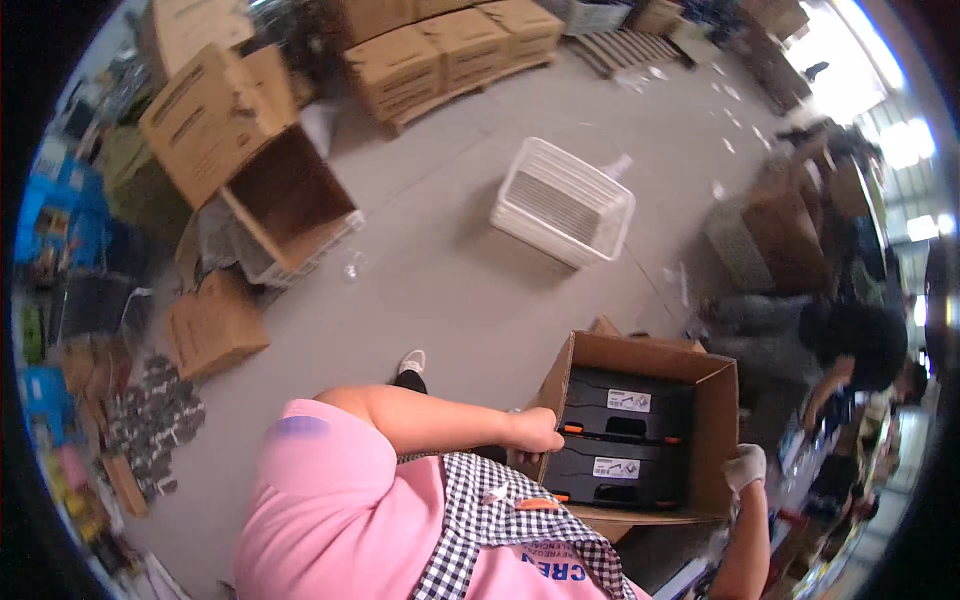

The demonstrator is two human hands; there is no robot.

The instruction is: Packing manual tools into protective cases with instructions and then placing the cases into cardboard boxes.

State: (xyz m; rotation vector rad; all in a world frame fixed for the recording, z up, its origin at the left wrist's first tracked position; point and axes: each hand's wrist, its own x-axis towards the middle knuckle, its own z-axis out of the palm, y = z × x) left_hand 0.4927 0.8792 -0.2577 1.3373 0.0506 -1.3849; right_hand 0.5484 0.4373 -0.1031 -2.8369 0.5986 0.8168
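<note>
An open cardboard box (717, 425) is in front of me at the lower right, its flaps not covering the top. Inside lie two black plastic cases (630, 437) side by side, each with a white label and orange latches. My left hand (537, 430) is closed at the box's left wall, its fingertips partly hidden. On the opposite side my right hand (745, 467), in a pale glove, grips the right wall; its fingers are partly out of sight behind the cardboard.
A white plastic crate (565, 203) stands on the floor ahead. Left of it are an open carton (290, 195), a smaller carton (217, 325) and a heap of grey parts (155, 425). Stacked cartons (450, 60) sit on a pallet at the back. A person (850, 340) bends at the right.
</note>
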